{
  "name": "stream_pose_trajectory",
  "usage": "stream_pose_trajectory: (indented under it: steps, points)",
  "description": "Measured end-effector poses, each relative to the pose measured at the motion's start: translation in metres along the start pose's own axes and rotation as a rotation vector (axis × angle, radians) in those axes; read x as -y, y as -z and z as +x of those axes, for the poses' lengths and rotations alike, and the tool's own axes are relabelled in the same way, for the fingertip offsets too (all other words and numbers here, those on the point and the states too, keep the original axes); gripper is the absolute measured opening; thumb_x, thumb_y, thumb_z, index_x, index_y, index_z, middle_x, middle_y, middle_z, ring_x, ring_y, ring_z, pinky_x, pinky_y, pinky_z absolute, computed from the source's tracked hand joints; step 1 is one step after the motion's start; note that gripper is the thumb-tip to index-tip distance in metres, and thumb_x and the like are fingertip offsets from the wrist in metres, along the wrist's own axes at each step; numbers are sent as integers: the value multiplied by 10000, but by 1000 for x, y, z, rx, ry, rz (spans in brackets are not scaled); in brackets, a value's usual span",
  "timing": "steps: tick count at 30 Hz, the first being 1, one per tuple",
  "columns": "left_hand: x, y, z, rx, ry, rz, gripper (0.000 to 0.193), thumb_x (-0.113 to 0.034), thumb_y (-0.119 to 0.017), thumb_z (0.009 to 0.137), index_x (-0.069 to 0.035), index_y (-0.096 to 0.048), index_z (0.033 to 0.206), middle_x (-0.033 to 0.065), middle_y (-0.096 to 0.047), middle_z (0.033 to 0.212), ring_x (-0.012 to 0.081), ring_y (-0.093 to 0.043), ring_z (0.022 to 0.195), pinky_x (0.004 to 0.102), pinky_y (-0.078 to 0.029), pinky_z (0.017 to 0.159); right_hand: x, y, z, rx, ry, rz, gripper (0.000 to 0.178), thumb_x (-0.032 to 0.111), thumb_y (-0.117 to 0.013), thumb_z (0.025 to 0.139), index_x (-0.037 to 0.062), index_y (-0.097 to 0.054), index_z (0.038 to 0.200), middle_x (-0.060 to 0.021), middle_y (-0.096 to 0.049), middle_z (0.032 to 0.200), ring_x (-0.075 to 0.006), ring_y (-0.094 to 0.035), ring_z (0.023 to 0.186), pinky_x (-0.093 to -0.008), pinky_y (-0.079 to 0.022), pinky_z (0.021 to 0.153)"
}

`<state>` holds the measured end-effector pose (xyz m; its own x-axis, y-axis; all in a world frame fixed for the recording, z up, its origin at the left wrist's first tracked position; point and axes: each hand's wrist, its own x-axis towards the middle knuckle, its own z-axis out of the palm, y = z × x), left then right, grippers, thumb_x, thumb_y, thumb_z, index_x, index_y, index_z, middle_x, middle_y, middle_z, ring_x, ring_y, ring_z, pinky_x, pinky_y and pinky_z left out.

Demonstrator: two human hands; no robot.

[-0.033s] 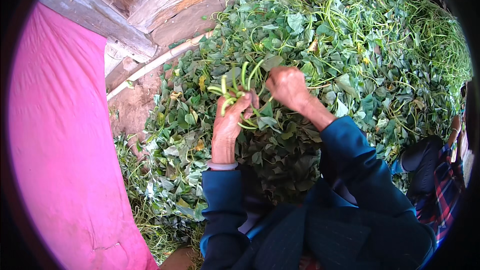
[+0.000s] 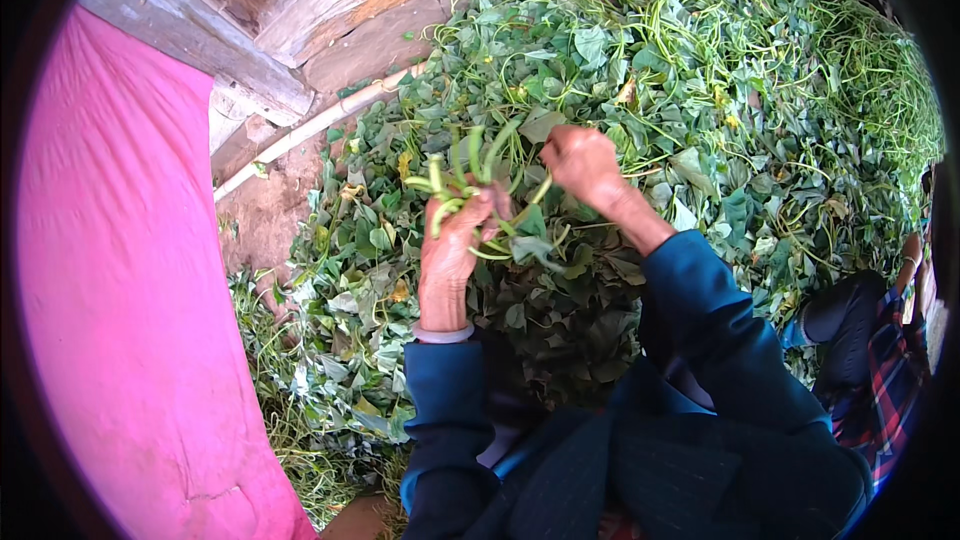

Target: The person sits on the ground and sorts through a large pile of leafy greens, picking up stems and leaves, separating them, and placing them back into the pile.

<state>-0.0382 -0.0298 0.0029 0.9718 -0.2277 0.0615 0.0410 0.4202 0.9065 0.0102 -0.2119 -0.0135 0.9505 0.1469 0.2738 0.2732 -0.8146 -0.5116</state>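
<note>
A bunch of thick green stems (image 2: 482, 152), with a few leaves hanging at its lower right, is gripped in my left hand (image 2: 452, 240). The fingers wrap round its middle and the stem ends fan out above the thumb. Just to the right, my right hand (image 2: 583, 168) is closed in a pinch. A green stem (image 2: 542, 190) runs from beside the bunch up toward those fingers; their tips are partly hidden. Both hands are over a wide heap of green leaves and vines (image 2: 600, 70). A pale bangle (image 2: 443, 333) circles my left wrist.
A bright pink cloth (image 2: 140, 280) spreads along the left side. At the upper left are weathered wooden boards (image 2: 190, 30) and a pale pole (image 2: 310, 127) beside bare earth. Another person's dark-clad leg (image 2: 848, 340) and plaid clothing (image 2: 890, 390) show at the right.
My right hand has shifted slightly right, and a stem now shows between it and the bunch. My left hand has tilted and moved a little left with the stems.
</note>
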Motion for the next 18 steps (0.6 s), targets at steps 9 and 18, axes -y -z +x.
stream_pose_trajectory:
  steps: [9,18]
  points:
    - [-7,10,3,-110,24,-106,187,-180,-602,820,-10,-529,849,115,-576,782,116,-472,576,219,-374,502,23,6,-16,277,379,662,233,91,-634,730,33,-581,949,-105,-555,949,-274,-524,940,-370,-416,820]
    - [-10,3,7,-46,78,159,201,-207,-598,824,-11,-553,826,92,-597,753,87,-446,556,209,-326,484,15,1,-13,288,427,499,222,97,-623,646,4,-570,839,-111,-592,815,-296,-556,844,-375,-449,752]
